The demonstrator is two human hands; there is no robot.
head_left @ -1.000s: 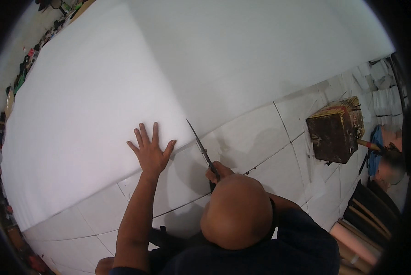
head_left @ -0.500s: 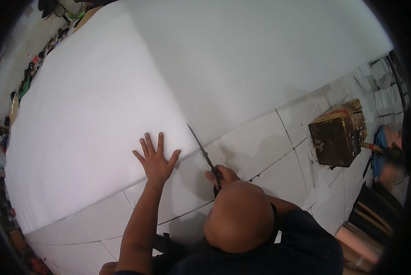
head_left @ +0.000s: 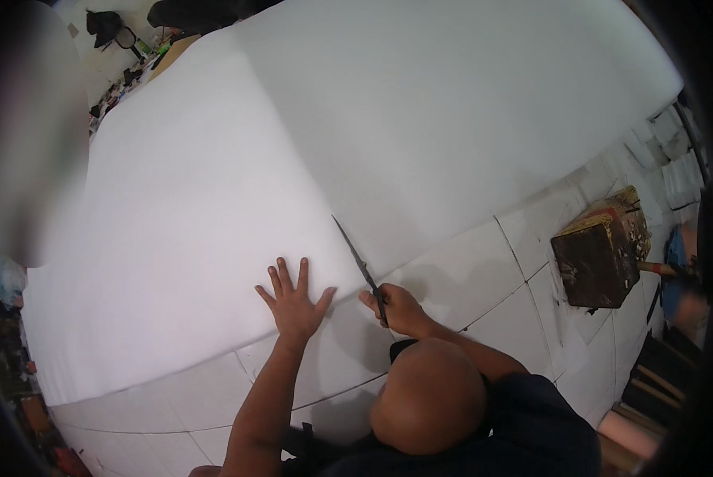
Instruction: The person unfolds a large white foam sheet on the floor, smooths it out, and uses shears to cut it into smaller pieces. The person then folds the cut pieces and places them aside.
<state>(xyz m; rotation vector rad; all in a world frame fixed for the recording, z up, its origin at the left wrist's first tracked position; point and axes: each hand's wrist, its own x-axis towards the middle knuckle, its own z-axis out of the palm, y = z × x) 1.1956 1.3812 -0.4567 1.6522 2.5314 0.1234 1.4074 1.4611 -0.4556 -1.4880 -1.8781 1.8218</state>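
A large white sheet (head_left: 182,191), maybe foam or padding, spreads over most of the view. Its left part is brighter than its greyer right part, and a slanting line divides them. My left hand (head_left: 296,308) lies flat with fingers spread near the sheet's front edge. To its right, my right hand (head_left: 400,308) grips a pair of dark scissors (head_left: 362,269) by the handles. The long blade points away from me along that line, its tip well inside the edge. The other blade does not show clearly. Something round with bare skin (head_left: 428,397) rises between my forearms.
Pale floor tiles (head_left: 460,274) run along the sheet's front edge. On the right stands a worn dark block (head_left: 591,266), with a wooden handle (head_left: 656,269) beside it. Rolls of material (head_left: 631,433) lie at the lower right. A blurred grey shape (head_left: 34,135) covers the upper left.
The scissors and my right hand have moved a little farther forward over the sheet. My left hand stays flat on it. The view has shifted, and a blurred shape has appeared at the left.
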